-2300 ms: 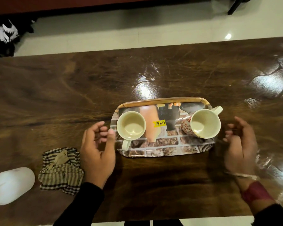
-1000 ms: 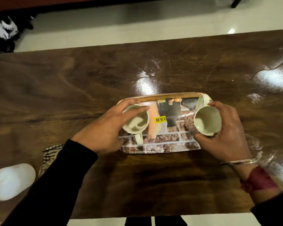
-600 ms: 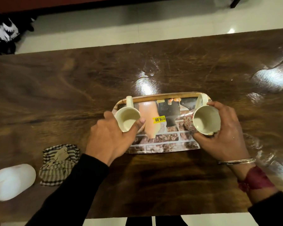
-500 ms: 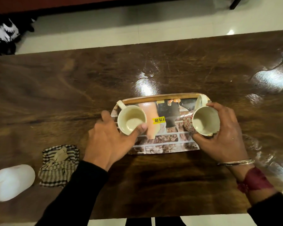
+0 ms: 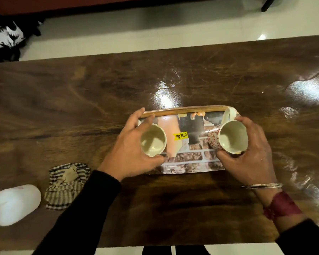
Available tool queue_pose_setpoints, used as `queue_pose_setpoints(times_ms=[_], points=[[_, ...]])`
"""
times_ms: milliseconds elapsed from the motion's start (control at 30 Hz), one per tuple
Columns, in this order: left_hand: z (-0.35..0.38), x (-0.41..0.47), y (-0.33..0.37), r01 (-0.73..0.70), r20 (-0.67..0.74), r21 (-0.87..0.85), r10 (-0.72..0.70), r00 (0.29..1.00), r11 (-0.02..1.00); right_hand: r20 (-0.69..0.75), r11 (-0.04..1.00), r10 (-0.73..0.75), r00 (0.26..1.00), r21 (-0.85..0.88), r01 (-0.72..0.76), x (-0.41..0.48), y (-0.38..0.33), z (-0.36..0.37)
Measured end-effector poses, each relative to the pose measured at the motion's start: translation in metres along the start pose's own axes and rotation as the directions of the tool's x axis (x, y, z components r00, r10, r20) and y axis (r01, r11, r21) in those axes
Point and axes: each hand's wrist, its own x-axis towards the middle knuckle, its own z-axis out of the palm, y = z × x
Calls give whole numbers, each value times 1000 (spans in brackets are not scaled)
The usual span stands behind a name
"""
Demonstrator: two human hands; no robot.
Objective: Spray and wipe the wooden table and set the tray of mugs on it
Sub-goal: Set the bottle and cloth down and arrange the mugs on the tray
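The rectangular glossy tray, printed with a brick picture and with a wood-coloured far rim, lies flat on the dark brown wooden table, in the middle and closer to the near edge. On its left part stands the plain cream mug; the left hand grips it, fingers curled on the far side and thumb on the near side. On the right part is the white flowered mug with red blossoms, its handle pointing far, near the rim; the right hand holds it in the same way, fingers and thumb closed around the wall. This mug seems tilted toward the left, though the wide lens may exaggerate it. I judge that the risks are these: the tray surface is smooth, so a mug pushed sideways may slide or tip; a turning handle may knock the rim; the table shines and is perhaps damp, so the tray itself could shift under a push. Between the mugs sits a yellow price sticker, upside down, reading "79.00" after a currency sign that I cannot read surely; no other writing is legible. At the near left lie a striped cloth and a white plastic bottle, its label blurred.
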Motion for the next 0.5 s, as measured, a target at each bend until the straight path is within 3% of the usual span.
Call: queue_pose_setpoints(times_ms=[100,200,267,367,500], points=[[-11,9,-7,-119,118,3,118,986,993,-12,1000,-6,1000,-4,6,-2,2,2],[-9,8,-14,-211,32,-24,211,977,977,-37,1000,-9,999,-12,9,-3,4,4],[-2,1,-17,-147,-121,-31,142,982,989,-75,1000,-4,997,-15,3,-5,3,7],[13,-14,-16,38,-306,-157,-86,948,987,-160,999,50,986,10,-48,-7,0,15],[31,-21,-26,-39,-390,-241,-60,919,970,-225,997,78,971,41,-70,-8,-1,23]])
